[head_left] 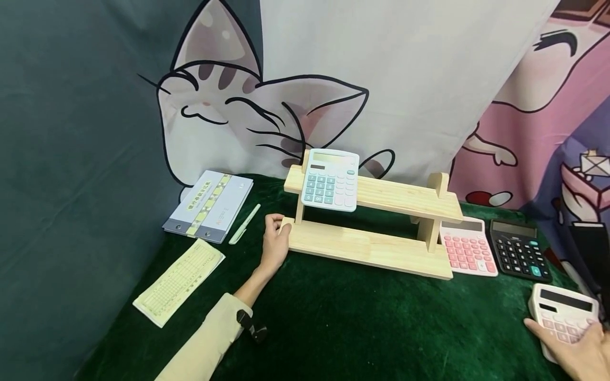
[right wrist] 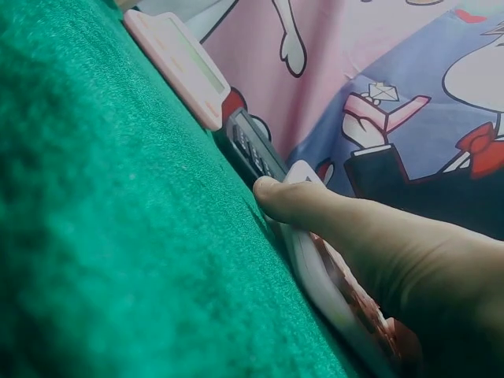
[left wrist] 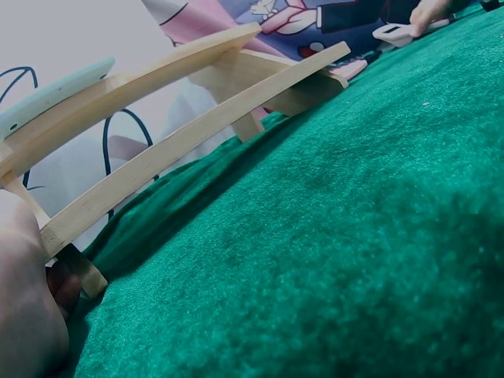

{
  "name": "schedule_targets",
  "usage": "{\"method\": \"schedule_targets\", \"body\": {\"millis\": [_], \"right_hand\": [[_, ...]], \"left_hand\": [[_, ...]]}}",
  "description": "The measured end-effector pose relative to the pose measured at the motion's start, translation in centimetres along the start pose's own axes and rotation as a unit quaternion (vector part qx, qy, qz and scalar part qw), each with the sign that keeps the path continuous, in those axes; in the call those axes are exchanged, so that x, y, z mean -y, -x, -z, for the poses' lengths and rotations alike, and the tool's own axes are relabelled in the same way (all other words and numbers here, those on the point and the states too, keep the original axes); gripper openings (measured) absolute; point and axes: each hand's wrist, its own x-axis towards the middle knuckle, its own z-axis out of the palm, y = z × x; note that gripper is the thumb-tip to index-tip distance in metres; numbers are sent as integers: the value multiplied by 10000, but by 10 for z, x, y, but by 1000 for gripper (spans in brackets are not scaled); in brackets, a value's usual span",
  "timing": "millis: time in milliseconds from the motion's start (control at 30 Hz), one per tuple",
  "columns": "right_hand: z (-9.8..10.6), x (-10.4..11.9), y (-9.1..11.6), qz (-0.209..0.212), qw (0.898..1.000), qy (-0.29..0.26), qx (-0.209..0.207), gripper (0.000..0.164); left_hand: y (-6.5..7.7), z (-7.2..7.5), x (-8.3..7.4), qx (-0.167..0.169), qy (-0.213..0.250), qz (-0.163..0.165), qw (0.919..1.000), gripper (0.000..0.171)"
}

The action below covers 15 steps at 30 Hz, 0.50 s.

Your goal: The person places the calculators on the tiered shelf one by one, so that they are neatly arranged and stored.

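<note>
My left hand (head_left: 275, 246) grips the left end of the lower board of a two-tier wooden desk shelf (head_left: 371, 246), with the thumb on top. In the left wrist view that hand (left wrist: 27, 299) is at the board's end. A light blue calculator (head_left: 330, 179) leans at the left of the upper board. Far to the right, my right hand (head_left: 579, 352) holds a white calculator with pink keys (head_left: 564, 304) low over the green cloth. Its thumb lies along the near left edge in the right wrist view, where the calculator (right wrist: 315, 272) is tilted; the other fingers are mostly hidden.
A pink calculator (head_left: 468, 247) and a black calculator (head_left: 519, 250) lie right of the shelf. On the left are a bound notebook (head_left: 209, 205), a pale green pen (head_left: 245, 224) and a yellow form pad (head_left: 178, 283). A printed curtain (head_left: 405, 79) hangs behind.
</note>
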Motion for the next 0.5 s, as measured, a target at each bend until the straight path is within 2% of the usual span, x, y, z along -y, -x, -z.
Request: {"method": "schedule_targets", "body": {"millis": [267, 500], "right_hand": [[-1, 4, 2, 294, 9993, -76, -234, 121], [-2, 6, 6, 179, 9989, -71, -432, 113]], "left_hand": [[1, 1, 1, -45, -8, 20, 10000, 32], [1, 0, -1, -5, -28, -10, 10000, 34]]}}
